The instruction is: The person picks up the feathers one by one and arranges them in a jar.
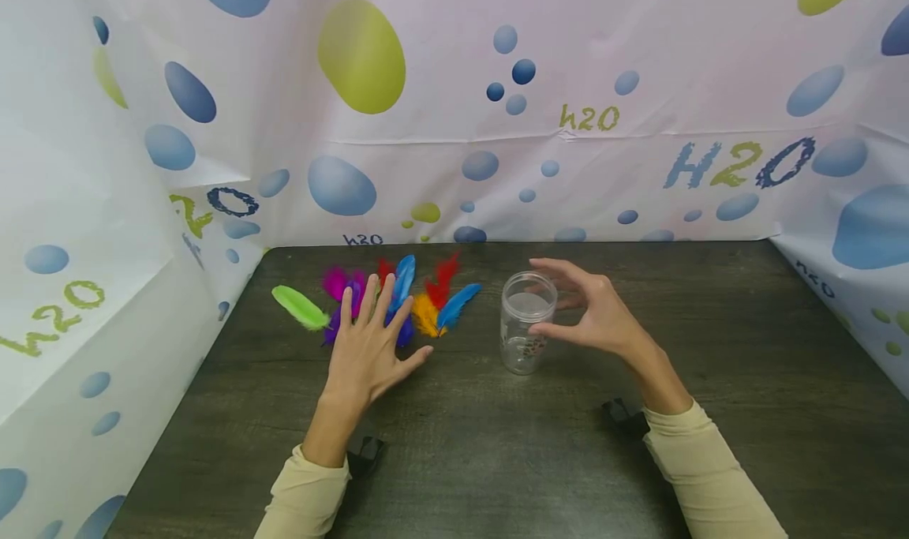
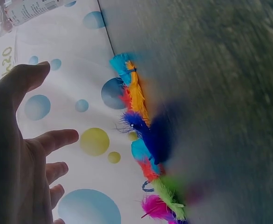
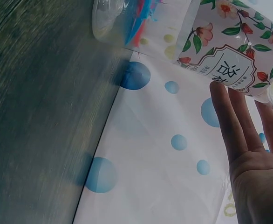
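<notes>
My left hand (image 1: 369, 353) hovers over a group of coloured feathers with its fingers spread, holding nothing. The left wrist view shows a gap between the fingers and the feathers, among them an orange feather (image 2: 137, 95) and a dark blue feather (image 2: 153, 142). Part of the group is hidden under the hand in the head view. A clear jar (image 1: 524, 349) without a lid stands upright to the right. My right hand (image 1: 592, 310) arches around its upper part, thumb at the front and fingers behind. Those fingers look nearly straight beside the jar's flowered label (image 3: 234, 51).
A light green feather (image 1: 301, 308) lies at the group's left, a red feather (image 1: 442, 282) and a blue feather (image 1: 458, 305) at its right. The dark wood table (image 1: 469, 452) meets a patterned white sheet (image 1: 440, 89) behind and at both sides.
</notes>
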### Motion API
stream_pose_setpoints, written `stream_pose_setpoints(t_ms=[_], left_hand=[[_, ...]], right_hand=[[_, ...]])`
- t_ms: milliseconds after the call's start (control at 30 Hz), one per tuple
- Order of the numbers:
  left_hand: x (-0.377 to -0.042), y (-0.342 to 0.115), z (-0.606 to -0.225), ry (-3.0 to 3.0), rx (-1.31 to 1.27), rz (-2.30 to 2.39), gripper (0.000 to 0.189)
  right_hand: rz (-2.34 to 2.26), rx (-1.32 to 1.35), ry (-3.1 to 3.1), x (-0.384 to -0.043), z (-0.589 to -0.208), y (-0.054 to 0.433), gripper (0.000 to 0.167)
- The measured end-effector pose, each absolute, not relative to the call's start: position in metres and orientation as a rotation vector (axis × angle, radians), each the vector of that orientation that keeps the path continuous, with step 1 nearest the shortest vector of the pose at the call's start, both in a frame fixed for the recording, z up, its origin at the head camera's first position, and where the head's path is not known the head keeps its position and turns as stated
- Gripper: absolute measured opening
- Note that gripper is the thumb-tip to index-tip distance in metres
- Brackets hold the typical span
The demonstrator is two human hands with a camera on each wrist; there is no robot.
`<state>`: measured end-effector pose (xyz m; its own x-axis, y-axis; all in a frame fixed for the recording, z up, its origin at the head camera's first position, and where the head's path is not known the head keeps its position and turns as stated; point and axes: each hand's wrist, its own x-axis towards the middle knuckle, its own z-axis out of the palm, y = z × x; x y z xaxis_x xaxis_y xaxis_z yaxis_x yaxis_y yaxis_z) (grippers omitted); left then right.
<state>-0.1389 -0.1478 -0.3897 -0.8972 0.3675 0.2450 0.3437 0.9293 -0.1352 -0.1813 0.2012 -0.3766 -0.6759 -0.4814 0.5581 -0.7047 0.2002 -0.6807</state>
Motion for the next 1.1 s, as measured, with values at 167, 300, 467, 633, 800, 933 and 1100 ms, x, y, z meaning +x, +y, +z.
stream_pose_setpoints(t_ms=[167,300,467,633,800,933,1100], left_hand=[[-0.1394,-0.1496,-0.3910,-2.830,-0.528,0.102,0.082],[-0.1393,-0.1504,-0.3915,-2.842,-0.526,0.081,0.082],[-0.1404,-0.1502,-0.3924,-2.833,-0.532,0.096,0.081],[-0.1407,-0.1501,-0.3924,-2.834,-0.534,0.114,0.081],[-0.1403,-0.1505,-0.3928,-2.853,-0.533,0.123,0.082],[-0.1406,-0.1503,-0.3920,-2.864,-0.532,0.129,0.082],[-0.1411,-0.1498,-0.3907,-2.871,-0.533,0.121,0.081]], right_hand=[[1.473,1.128,-2.265,-0.1789,-0.3765,0.2001,0.089],[1.474,1.137,-2.264,-0.1784,-0.3764,0.1991,0.089],[1.452,1.170,-2.242,-0.1794,-0.3777,0.1974,0.088],[1.443,1.206,-2.227,-0.1778,-0.3782,0.1948,0.085],[1.447,1.208,-2.228,-0.1761,-0.3793,0.1932,0.085],[1.438,1.199,-2.233,-0.1757,-0.3790,0.1928,0.085],[1.440,1.186,-2.234,-0.1754,-0.3781,0.1917,0.086]])
